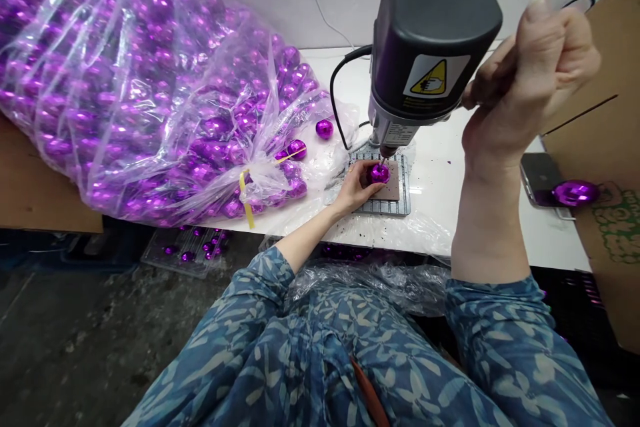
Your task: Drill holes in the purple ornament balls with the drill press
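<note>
My left hand (pixel 356 185) holds a shiny purple faceted ball (pixel 379 173) between thumb and fingers. The ball rests on a brown square board (pixel 393 188), which lies on the slotted metal base (pixel 403 205) of a bench drill press (pixel 435 27). Right above the ball is the drill's chuck (pixel 388 151), its thin bit reaching down to the ball's top; whether it has gone in I cannot tell. Raised beside the machine's right side, my right hand (pixel 535 67) is closed with curled fingers. Whatever it grips is hidden behind the fingers and the drill housing.
A large clear bag (pixel 150 93) of purple balls fills the left, tied with a yellow strip (pixel 246 199). Loose balls (pixel 325 129) lie near its mouth. At right are a phone (pixel 538 177), another ball (pixel 576 193) and a cardboard box (pixel 600 147). A tray (pixel 180 260) stands below the table.
</note>
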{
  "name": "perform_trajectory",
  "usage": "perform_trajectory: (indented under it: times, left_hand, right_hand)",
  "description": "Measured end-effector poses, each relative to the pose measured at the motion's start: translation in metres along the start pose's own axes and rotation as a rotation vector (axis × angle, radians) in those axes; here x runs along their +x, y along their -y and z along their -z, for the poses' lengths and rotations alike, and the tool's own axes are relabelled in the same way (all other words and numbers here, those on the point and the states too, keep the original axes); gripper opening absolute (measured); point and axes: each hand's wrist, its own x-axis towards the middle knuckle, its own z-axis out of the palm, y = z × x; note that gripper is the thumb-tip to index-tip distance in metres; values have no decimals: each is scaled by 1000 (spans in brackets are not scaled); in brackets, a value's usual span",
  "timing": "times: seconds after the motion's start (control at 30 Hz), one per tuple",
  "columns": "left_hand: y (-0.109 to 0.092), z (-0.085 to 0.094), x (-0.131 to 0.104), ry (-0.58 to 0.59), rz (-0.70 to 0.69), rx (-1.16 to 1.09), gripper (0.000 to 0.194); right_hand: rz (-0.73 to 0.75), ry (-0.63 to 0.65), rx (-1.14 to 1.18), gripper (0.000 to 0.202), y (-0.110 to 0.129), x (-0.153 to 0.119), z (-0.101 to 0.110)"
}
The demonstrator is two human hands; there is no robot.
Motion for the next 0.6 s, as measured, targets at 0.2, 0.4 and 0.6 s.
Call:
perform_trajectory:
  times: [0.2, 0.4, 0.6]
  left_hand:
    - [0, 0, 0, 0, 0, -1, 59]
    - [-2, 1, 0, 2, -9, 23, 59]
    - [-1, 1, 0, -10, -34, 70, 57]
  right_hand:
    - [174, -106, 5, 79, -9, -36, 7]
    - [243, -111, 5, 77, -16, -51, 13]
    - [325, -85, 25, 67, -27, -62, 20]
